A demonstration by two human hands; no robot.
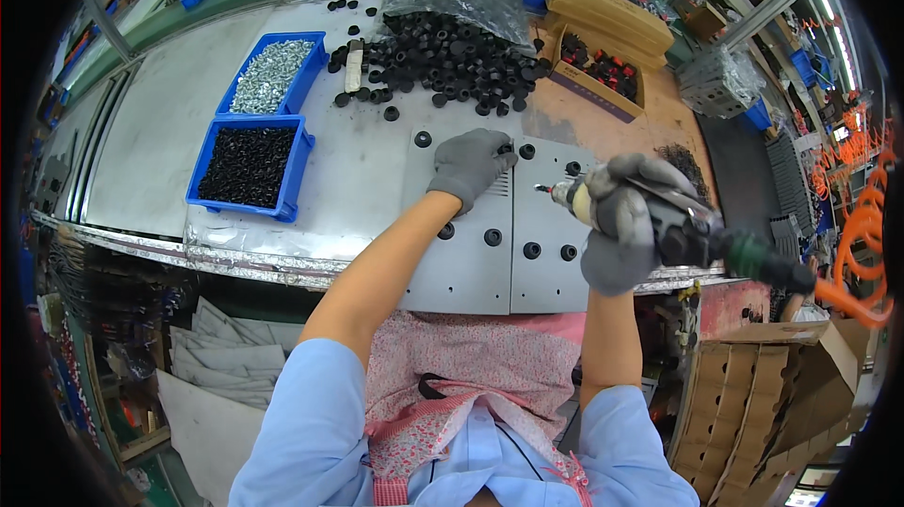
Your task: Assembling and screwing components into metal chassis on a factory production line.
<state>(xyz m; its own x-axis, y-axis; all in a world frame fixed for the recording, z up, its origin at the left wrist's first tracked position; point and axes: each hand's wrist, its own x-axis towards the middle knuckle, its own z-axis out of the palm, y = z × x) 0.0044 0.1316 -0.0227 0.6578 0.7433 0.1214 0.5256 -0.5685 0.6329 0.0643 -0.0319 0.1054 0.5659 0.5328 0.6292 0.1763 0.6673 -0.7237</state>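
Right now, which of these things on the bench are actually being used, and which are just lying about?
In use:
- left hand in a grey glove, pressing a black round rubber foot
- right hand gripping the air-driven screwdriver
- grey metal panels
- heap of black rubber feet

Lying about:
- blue bin of silver screws
- blue bin of small black parts
- brown cardboard boxes

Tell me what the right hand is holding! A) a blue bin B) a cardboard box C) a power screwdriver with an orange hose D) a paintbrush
C: the gloved right hand is wrapped around a power screwdriver whose orange hose trails off to the side, its tip pointing toward the left hand on the grey metal plate.
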